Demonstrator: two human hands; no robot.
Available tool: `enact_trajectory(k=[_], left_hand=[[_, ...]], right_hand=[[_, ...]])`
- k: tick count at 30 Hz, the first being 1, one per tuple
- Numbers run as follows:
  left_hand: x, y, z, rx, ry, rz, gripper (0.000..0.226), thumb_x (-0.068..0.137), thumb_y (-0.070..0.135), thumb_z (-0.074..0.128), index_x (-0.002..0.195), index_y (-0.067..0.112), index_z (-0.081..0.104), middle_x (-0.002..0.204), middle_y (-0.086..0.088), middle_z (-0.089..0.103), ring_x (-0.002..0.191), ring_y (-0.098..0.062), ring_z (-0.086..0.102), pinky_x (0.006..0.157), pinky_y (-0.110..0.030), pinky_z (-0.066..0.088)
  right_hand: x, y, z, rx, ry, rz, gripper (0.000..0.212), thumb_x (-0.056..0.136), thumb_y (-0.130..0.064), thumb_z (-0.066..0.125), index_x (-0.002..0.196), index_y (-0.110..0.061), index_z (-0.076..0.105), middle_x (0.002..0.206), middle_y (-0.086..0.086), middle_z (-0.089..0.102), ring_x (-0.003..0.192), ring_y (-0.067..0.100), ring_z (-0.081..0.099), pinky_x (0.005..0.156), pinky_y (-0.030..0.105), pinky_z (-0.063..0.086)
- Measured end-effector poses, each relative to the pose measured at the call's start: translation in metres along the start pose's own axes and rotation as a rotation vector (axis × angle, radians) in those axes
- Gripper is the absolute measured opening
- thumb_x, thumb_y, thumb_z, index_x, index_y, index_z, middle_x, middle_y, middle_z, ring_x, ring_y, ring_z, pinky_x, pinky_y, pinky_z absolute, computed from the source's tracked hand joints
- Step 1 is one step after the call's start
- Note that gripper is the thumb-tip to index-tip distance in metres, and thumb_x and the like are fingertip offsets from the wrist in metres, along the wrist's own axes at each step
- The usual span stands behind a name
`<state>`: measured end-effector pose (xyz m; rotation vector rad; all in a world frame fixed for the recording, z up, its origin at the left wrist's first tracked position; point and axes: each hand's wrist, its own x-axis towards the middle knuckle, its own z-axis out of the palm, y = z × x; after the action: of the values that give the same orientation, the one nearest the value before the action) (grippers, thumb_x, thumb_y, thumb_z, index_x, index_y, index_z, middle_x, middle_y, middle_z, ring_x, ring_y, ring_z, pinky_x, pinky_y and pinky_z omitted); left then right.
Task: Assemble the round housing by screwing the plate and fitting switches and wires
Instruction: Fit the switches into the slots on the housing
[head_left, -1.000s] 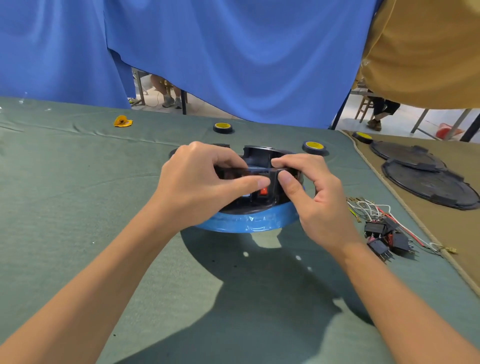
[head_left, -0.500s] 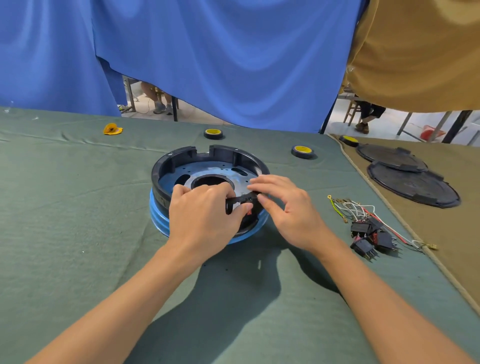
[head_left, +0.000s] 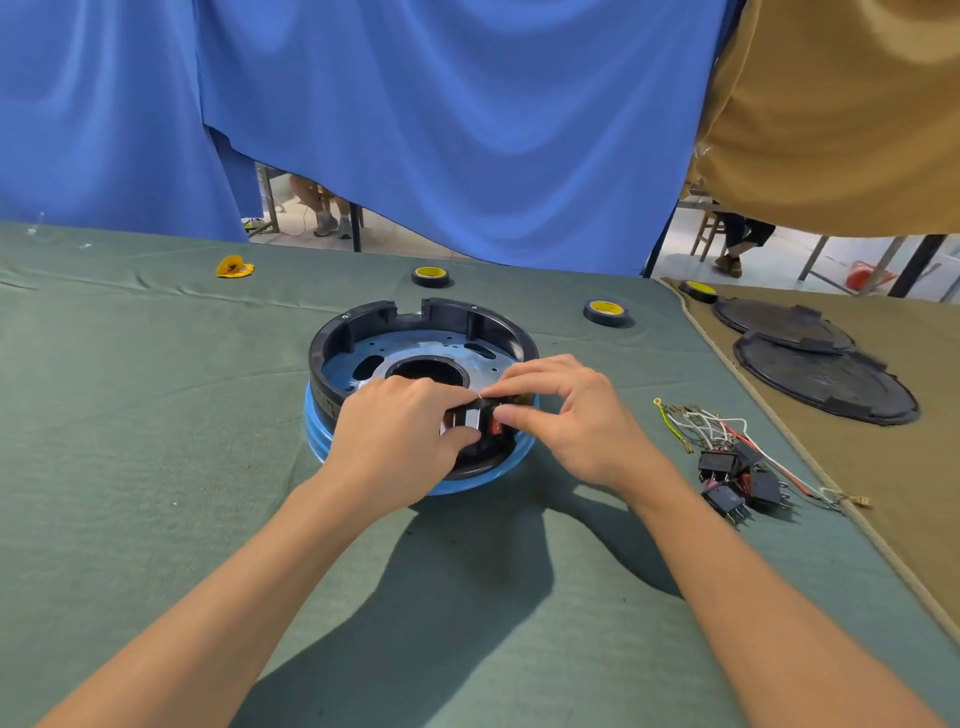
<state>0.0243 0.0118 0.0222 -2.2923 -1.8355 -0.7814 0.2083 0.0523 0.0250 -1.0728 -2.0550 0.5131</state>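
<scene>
Blue cloth curtains (head_left: 467, 130) hang behind a surface draped in dull green fabric (head_left: 156, 467), and a person leans over it with both bare forearms reaching forward. Directly under the two grips sits the round black plastic housing (head_left: 332, 343), resting on a blue ring base (head_left: 317, 436), with a bluish perforated metal plate (head_left: 415, 345) lying flat inside it, beyond the knuckles. The left grip (head_left: 400, 441) is curled over the housing's near wall, grasping it with the thumb pressed against the outside. The right grip (head_left: 571, 415), touching the left at the fingertips, pinches a small black switch with a red rocker (head_left: 496, 427) between thumb and forefinger at that same wall. To the right of the right grip, well apart from it, lie a cluster of loose black switches (head_left: 737, 478) and a tangle of thin white, red and green-yellow wires (head_left: 701, 423). Farther right, two flat black round lids (head_left: 826, 384) overlap on tan cloth (head_left: 883, 519). Beyond the grips stand three black rolls of tape with yellow cores (head_left: 430, 276).
</scene>
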Motion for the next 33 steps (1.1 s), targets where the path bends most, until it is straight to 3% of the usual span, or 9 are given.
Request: enact_trajectory(k=[2, 4, 7, 9, 18, 22, 26, 30, 33], left_hand=[[0.000, 0.000, 0.000, 0.004, 0.008, 0.003, 0.024, 0.091, 0.045, 0.062, 0.114, 0.041, 0.068, 0.056, 0.014, 0.049, 0.064, -0.014, 0.048, 0.051, -0.023, 0.026], [0.001, 0.001, -0.001, 0.021, -0.002, 0.006, 0.025, 0.089, 0.048, 0.062, 0.111, 0.038, 0.069, 0.060, 0.014, 0.052, 0.064, -0.012, 0.049, 0.050, -0.022, 0.024], [0.006, 0.003, -0.001, 0.065, -0.023, 0.000, 0.035, 0.086, 0.056, 0.062, 0.113, 0.034, 0.063, 0.091, 0.013, 0.068, 0.084, -0.015, 0.059, 0.055, -0.026, 0.028], [0.012, 0.004, 0.000, 0.081, -0.049, -0.020, 0.035, 0.086, 0.057, 0.062, 0.109, 0.032, 0.061, 0.100, 0.012, 0.068, 0.091, -0.017, 0.059, 0.059, -0.029, 0.033], [0.017, 0.010, 0.005, 0.132, -0.060, -0.103, 0.030, 0.083, 0.059, 0.063, 0.081, 0.029, 0.065, 0.067, 0.010, 0.061, 0.067, -0.013, 0.055, 0.047, -0.024, 0.024], [0.017, 0.008, 0.010, 0.126, -0.012, -0.131, 0.039, 0.081, 0.062, 0.063, 0.066, 0.026, 0.056, 0.058, 0.009, 0.055, 0.055, -0.006, 0.045, 0.047, -0.024, 0.023], [0.016, 0.013, 0.017, 0.138, 0.024, -0.177, 0.035, 0.082, 0.053, 0.065, 0.066, 0.024, 0.055, 0.056, 0.009, 0.051, 0.051, -0.004, 0.035, 0.050, -0.026, 0.015], [0.015, 0.024, 0.024, 0.177, 0.047, -0.186, 0.030, 0.087, 0.046, 0.061, 0.072, 0.022, 0.055, 0.058, 0.009, 0.053, 0.053, -0.013, 0.041, 0.062, -0.033, 0.024], [0.014, 0.036, 0.027, 0.223, 0.075, -0.177, 0.027, 0.090, 0.045, 0.056, 0.078, 0.021, 0.057, 0.066, 0.008, 0.056, 0.066, -0.022, 0.051, 0.069, -0.034, 0.026]], right_hand=[[0.001, -0.001, -0.002, -0.013, -0.015, 0.010, 0.023, 0.082, -0.017, 0.076, 0.102, -0.029, 0.076, 0.099, -0.028, 0.059, 0.111, -0.002, 0.048, 0.092, 0.002, 0.032], [-0.001, -0.001, -0.004, -0.059, -0.018, -0.011, 0.026, 0.082, -0.018, 0.075, 0.108, -0.026, 0.074, 0.106, -0.020, 0.063, 0.114, 0.002, 0.050, 0.098, 0.011, 0.034], [-0.005, 0.001, -0.004, -0.093, -0.051, -0.034, 0.037, 0.083, -0.018, 0.075, 0.119, -0.024, 0.068, 0.118, -0.014, 0.061, 0.121, 0.003, 0.047, 0.105, 0.019, 0.032], [-0.006, 0.003, -0.002, -0.097, -0.042, -0.051, 0.039, 0.083, -0.018, 0.075, 0.121, -0.021, 0.067, 0.122, -0.010, 0.061, 0.122, 0.003, 0.046, 0.107, 0.020, 0.032], [-0.008, 0.006, 0.000, -0.165, -0.045, -0.118, 0.039, 0.086, -0.023, 0.073, 0.124, -0.020, 0.065, 0.127, -0.009, 0.060, 0.126, 0.004, 0.044, 0.108, 0.020, 0.030], [-0.008, 0.002, -0.008, -0.135, -0.057, -0.090, 0.036, 0.087, -0.026, 0.071, 0.122, -0.021, 0.067, 0.124, -0.015, 0.060, 0.122, -0.004, 0.046, 0.104, 0.008, 0.029], [-0.010, 0.007, -0.024, -0.123, 0.144, 0.032, 0.020, 0.089, -0.020, 0.068, 0.108, -0.015, 0.074, 0.106, -0.009, 0.070, 0.099, 0.002, 0.059, 0.090, 0.025, 0.047], [-0.025, 0.030, -0.051, -0.368, 0.170, 0.175, 0.016, 0.089, -0.021, 0.067, 0.101, -0.013, 0.075, 0.101, 0.001, 0.073, 0.096, 0.017, 0.063, 0.087, 0.024, 0.043], [-0.042, 0.046, -0.073, -0.657, 0.096, 0.286, 0.018, 0.091, -0.025, 0.063, 0.106, -0.019, 0.072, 0.106, 0.003, 0.068, 0.105, 0.024, 0.057, 0.090, 0.033, 0.042]])
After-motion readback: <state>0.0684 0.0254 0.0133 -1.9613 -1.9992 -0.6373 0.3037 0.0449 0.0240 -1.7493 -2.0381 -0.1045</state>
